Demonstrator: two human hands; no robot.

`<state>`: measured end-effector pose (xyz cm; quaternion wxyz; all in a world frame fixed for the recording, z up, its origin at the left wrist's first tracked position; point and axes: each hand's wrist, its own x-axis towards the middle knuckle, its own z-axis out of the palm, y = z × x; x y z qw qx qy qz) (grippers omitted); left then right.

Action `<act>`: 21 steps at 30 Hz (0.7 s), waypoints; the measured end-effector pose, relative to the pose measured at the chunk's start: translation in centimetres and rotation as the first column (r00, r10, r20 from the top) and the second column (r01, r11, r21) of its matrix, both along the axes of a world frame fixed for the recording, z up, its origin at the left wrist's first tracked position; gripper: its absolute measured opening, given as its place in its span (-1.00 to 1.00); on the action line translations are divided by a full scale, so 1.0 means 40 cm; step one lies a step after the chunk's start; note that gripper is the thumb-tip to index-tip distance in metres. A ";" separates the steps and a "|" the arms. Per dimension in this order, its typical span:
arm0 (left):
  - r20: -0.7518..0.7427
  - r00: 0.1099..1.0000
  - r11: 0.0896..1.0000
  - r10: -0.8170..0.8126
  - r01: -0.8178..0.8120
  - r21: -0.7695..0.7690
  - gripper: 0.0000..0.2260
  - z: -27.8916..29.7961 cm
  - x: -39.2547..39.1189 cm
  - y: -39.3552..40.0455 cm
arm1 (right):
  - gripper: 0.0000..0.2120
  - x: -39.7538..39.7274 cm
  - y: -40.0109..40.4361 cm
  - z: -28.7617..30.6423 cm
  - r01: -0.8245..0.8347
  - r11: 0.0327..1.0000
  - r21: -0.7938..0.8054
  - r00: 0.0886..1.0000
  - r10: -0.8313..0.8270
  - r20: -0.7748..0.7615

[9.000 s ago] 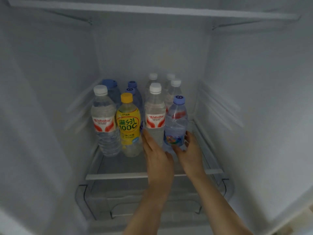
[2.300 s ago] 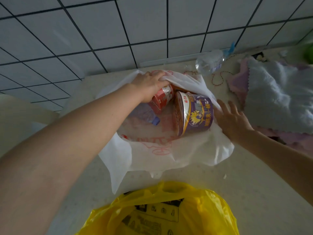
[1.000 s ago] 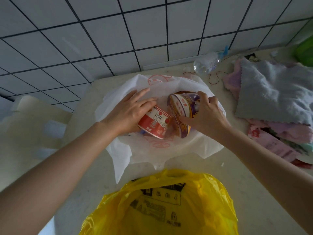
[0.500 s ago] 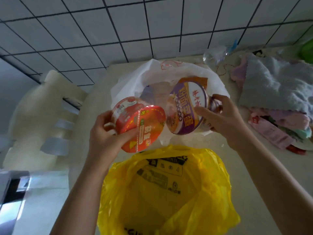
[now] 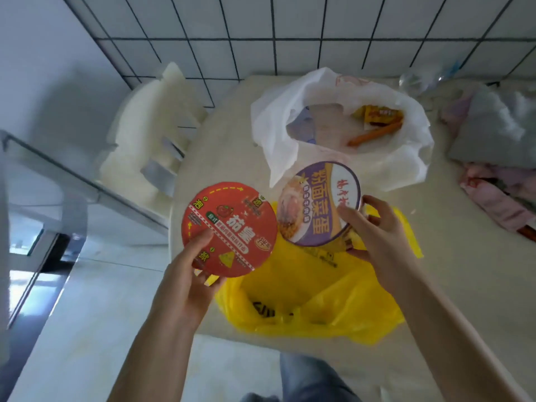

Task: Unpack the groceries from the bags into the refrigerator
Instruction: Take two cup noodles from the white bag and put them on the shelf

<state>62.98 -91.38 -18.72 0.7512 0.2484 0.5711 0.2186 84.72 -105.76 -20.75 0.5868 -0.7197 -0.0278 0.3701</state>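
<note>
Head view: I look down on a beige table [image 5: 452, 274] set against a white tiled wall [image 5: 290, 30]; all places below are given relative to the yellow bag [image 5: 313, 297].
Yellow bag: lies open at the near edge of the table, with black print on its side.
Left hand [image 5: 188, 282]: I hold the red noodle bowl [image 5: 229, 229] by its near rim, thumb on the lid and fingers curled underneath. The bowl is in the air, just left of the yellow bag and above its left edge, lid tilted toward the camera.
Right hand [image 5: 374, 236]: I grasp the purple noodle bowl [image 5: 319, 203] by its right rim, thumb on the lid and fingers curled behind the side. The bowl is in the air over the far edge of the yellow bag, lid tilted toward the camera.
Bowl relation: the two lids sit side by side, rims very near or touching; I cannot tell which.
White bag [image 5: 412, 140]: lies open on the table beyond the yellow bag; orange and yellow packets [image 5: 377, 123] show inside.
Cloths [image 5: 493, 132]: a heap of grey and pink fabric lies on the table, to the far right of the yellow bag.
Clear bottle [image 5: 417, 81]: lies by the wall beyond the white bag, blurred.
White chair [image 5: 145, 134]: stands to the far left of the yellow bag, beside the table.
Refrigerator: I do not see its compartments in this view.
</note>
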 end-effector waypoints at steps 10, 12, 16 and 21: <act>-0.014 0.967 0.962 0.254 -0.254 -0.095 -0.57 0.013 -0.482 -0.261 | -0.51 -0.460 -0.118 -0.005 -0.232 0.972 0.027 0.973 0.232 -0.004; -0.007 0.948 0.942 0.319 -0.318 -0.109 -0.57 0.012 -0.579 -0.319 | -0.46 -0.550 -0.144 -0.017 -0.291 0.957 0.013 0.956 0.291 -0.026; -0.021 0.891 0.884 0.453 -0.452 -0.121 -0.51 0.009 -0.774 -0.433 | -0.49 -0.722 -0.178 -0.028 -0.429 0.903 0.033 0.902 0.430 -0.035; -0.034 0.779 0.774 0.626 -0.627 -0.091 -0.57 0.011 -0.984 -0.563 | -0.49 -0.913 -0.192 -0.033 -0.610 0.791 0.045 0.791 0.612 -0.027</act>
